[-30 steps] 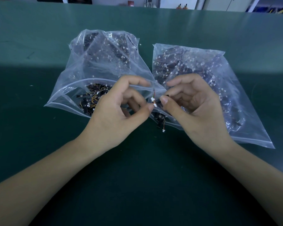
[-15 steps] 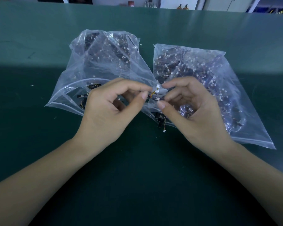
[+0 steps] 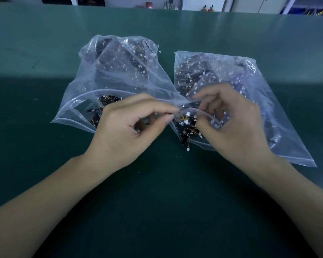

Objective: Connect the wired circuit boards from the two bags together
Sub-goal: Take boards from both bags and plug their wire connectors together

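While both hands pinch wired connectors (image 3: 188, 114) between fingers (image 3: 168, 119), joint not visibly seated; both bags (image 3: 119, 75) full beyond.

A single wide-angle view looks from the person's head, forward and steeply down onto the green bench (image 3: 45, 164). Both forearms enter from the bottom corners, and the hands sit close, near the picture's middle. The bench's far edge and some shelving cross the top, slightly bowed by the lens.
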`<action>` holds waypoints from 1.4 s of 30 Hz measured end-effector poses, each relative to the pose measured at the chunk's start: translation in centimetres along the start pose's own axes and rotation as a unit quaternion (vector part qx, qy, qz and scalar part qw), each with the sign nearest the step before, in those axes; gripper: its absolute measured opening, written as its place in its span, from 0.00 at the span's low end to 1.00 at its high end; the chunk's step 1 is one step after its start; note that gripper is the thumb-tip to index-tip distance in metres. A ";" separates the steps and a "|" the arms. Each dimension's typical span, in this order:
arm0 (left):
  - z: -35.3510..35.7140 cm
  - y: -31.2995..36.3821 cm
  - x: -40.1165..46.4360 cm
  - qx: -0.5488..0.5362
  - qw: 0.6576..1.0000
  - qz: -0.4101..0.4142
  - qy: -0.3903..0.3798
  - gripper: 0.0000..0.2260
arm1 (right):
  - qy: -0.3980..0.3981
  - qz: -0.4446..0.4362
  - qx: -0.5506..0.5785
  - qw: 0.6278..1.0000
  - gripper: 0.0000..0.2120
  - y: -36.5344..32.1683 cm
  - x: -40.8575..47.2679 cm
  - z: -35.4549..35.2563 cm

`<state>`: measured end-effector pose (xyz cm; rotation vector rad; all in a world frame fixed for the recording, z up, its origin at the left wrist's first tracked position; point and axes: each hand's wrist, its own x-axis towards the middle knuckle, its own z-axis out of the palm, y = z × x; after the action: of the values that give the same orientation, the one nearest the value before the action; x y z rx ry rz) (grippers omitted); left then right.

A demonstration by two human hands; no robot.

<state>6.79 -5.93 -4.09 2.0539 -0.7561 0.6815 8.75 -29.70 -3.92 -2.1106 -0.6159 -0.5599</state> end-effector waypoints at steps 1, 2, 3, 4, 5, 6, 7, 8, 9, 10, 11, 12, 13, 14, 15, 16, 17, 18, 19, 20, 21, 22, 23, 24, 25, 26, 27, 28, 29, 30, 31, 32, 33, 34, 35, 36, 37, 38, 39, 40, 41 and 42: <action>0.0 -0.1 0.0 0.015 1.000 0.022 -0.009 0.06 | 0.008 0.001 0.003 1.000 0.18 -0.1 0.0 0.0; 0.0 -0.2 0.0 0.025 0.999 0.038 -0.013 0.06 | 0.013 0.001 0.006 1.000 0.18 -0.2 -0.1 0.1; 0.0 -0.2 -0.1 0.029 0.998 0.048 -0.013 0.05 | 0.016 0.003 0.011 1.000 0.18 -0.2 -0.1 0.1; 0.1 -0.2 -0.1 0.029 0.998 0.054 -0.008 0.04 | 0.019 0.006 0.019 1.000 0.18 -0.3 -0.2 0.2; 0.0 -0.2 -0.2 0.027 0.998 0.059 0.000 0.04 | 0.021 0.010 0.026 0.999 0.18 -0.3 -0.2 0.2; 0.1 -0.2 -0.2 0.023 0.998 0.065 0.011 0.03 | 0.023 0.013 0.032 0.999 0.18 -0.2 -0.2 0.1; 0.1 -0.2 -0.2 0.019 0.997 0.072 0.022 0.03 | 0.024 0.016 0.036 0.999 0.18 -0.2 -0.2 0.1; 0.1 -0.1 -0.2 0.016 0.996 0.078 0.029 0.03 | 0.024 0.017 0.039 0.999 0.18 -0.2 -0.2 0.1; 0.1 -0.1 -0.2 0.015 0.996 0.083 0.029 0.03 | 0.022 0.018 0.040 0.999 0.18 -0.2 -0.2 0.1; 0.1 -0.1 -0.2 0.017 0.996 0.088 0.021 0.03 | 0.021 0.017 0.039 0.999 0.17 -0.2 -0.2 0.2; 0.2 -0.2 -0.2 0.021 0.995 0.093 0.006 0.03 | 0.020 0.015 0.036 0.999 0.17 -0.2 -0.3 0.2; 0.2 -0.3 -0.2 0.027 0.995 0.097 -0.010 0.03 | 0.021 0.012 0.032 0.999 0.17 -0.2 -0.3 0.2; 0.3 -0.4 -0.3 0.034 0.994 0.099 -0.022 0.03 | 0.022 0.010 0.031 0.999 0.17 -0.2 -0.4 0.3; 0.4 -0.5 -0.3 0.045 0.994 0.100 -0.030 0.03 | 0.023 0.008 0.032 0.999 0.17 -0.3 -0.4 0.3; 0.5 -0.6 -0.2 0.061 0.992 0.103 -0.033 0.04 | 0.026 0.005 0.033 0.999 0.17 -0.3 -0.3 0.3; 0.6 -0.6 -0.2 0.084 0.990 0.110 -0.031 0.04 | 0.028 0.002 0.032 0.999 0.17 -0.3 -0.3 0.3; 0.7 -0.7 -0.1 0.113 0.986 0.118 -0.025 0.04 | 0.029 -0.003 0.032 0.999 0.17 -0.3 -0.4 0.4; 0.9 -0.7 0.0 0.146 0.981 0.128 -0.015 0.05 | 0.029 -0.006 0.032 0.999 0.16 -0.3 -0.4 0.4; 1.1 -0.7 0.0 0.181 0.974 0.138 -0.003 0.06 | 0.030 -0.010 0.032 0.999 0.16 -0.3 -0.5 0.5; 1.2 -0.6 0.1 0.213 0.966 0.147 0.005 0.06 | 0.031 -0.014 0.032 0.999 0.16 -0.4 -0.5 0.6; 1.3 -0.5 0.2 0.240 0.959 0.152 0.005 0.07 | 0.032 -0.017 0.032 0.999 0.16 -0.4 -0.5 0.7; 1.3 -0.3 0.2 0.264 0.952 0.153 -0.005 0.06 | 0.033 -0.019 0.031 0.999 0.16 -0.4 -0.6 0.7; 1.4 -0.2 0.2 0.290 0.945 0.151 -0.021 0.06 | 0.033 -0.019 0.031 0.999 0.16 -0.4 -0.6 0.7; 1.6 0.0 0.1 0.317 0.936 0.147 -0.042 0.06 | 0.031 -0.020 0.030 0.999 0.16 -0.4 -0.6 0.8; 1.7 0.1 0.1 0.339 0.928 0.141 -0.065 0.07 | 0.028 -0.021 0.027 0.999 0.15 -0.3 -0.6 0.8; 1.8 0.4 0.1 0.353 0.922 0.133 -0.086 0.07 | 0.024 -0.024 0.021 0.999 0.16 -0.3 -0.7 0.8; 1.9 0.6 0.1 0.359 0.919 0.124 -0.102 0.07 | 0.021 -0.026 0.014 0.999 0.16 -0.4 -0.7 0.9; 1.9 0.9 0.1 0.361 0.919 0.116 -0.112 0.06 | 0.019 -0.029 0.008 0.999 0.16 -0.4 -0.7 1.0; 1.9 1.1 0.2 0.363 0.918 0.110 -0.115 0.06 | 0.018 -0.030 0.005 0.999 0.16 -0.4 -0.7 1.0; 1.8 1.3 0.1 0.367 0.917 0.105 -0.119 0.07 | 0.018 -0.030 0.006 0.999 0.17 -0.4 -0.7 1.0; 1.7 1.5 0.1 0.370 0.915 0.100 -0.125 0.08 | 0.017 -0.029 0.007 0.999 0.17 -0.4 -0.7 1.0; 1.6 1.6 0.0 0.371 0.914 0.095 -0.132 0.09 | 0.015 -0.030 0.008 0.999 0.17 -0.3 -0.6 1.1; 1.5 1.7 -0.1 0.372 0.914 0.092 -0.137 0.10 | 0.012 -0.033 0.007 0.999 0.16 -0.3 -0.6 1.1; 1.4 1.8 -0.2 0.372 0.913 0.091 -0.140 0.10 | 0.011 -0.037 0.003 0.999 0.16 -0.3 -0.6 1.1; 1.4 1.8 -0.3 0.373 0.913 0.090 -0.141 0.10 | 0.011 -0.042 -0.002 0.999 0.15 -0.3 -0.6 1.1; 1.4 1.9 -0.3 0.375 0.912 0.088 -0.140 0.09 | 0.011 -0.046 -0.008 0.999 0.15 -0.3 -0.6 1.2; 1.5 1.9 -0.3 0.376 0.912 0.088 -0.140 0.09 | 0.011 -0.047 -0.011 0.999 0.15 -0.2 -0.6 1.2; 1.6 1.9 -0.3 0.377 0.911 0.088 -0.140 0.08 | 0.011 -0.045 -0.012 0.999 0.14 -0.2 -0.6 1.2; 1.7 1.9 -0.3 0.378 0.911 0.089 -0.142 0.07 | 0.011 -0.042 -0.012 0.999 0.14 -0.2 -0.5 1.2; 1.8 1.8 -0.4 0.375 0.911 0.091 -0.143 0.07 | 0.009 -0.039 -0.012 0.999 0.14 -0.1 -0.5 1.1; 1.8 1.7 -0.4 0.366 0.915 0.094 -0.142 0.07 | 0.008 -0.037 -0.013 0.999 0.14 -0.1 -0.5 1.1; 1.7 1.6 -0.4 0.347 0.922 0.097 -0.139 0.08 | 0.005 -0.035 -0.015 0.999 0.14 -0.1 -0.6 1.1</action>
<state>5.71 -8.01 -4.40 2.7909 -0.9877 0.8659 8.40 -28.88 -4.74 -2.1197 -0.6833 -0.6215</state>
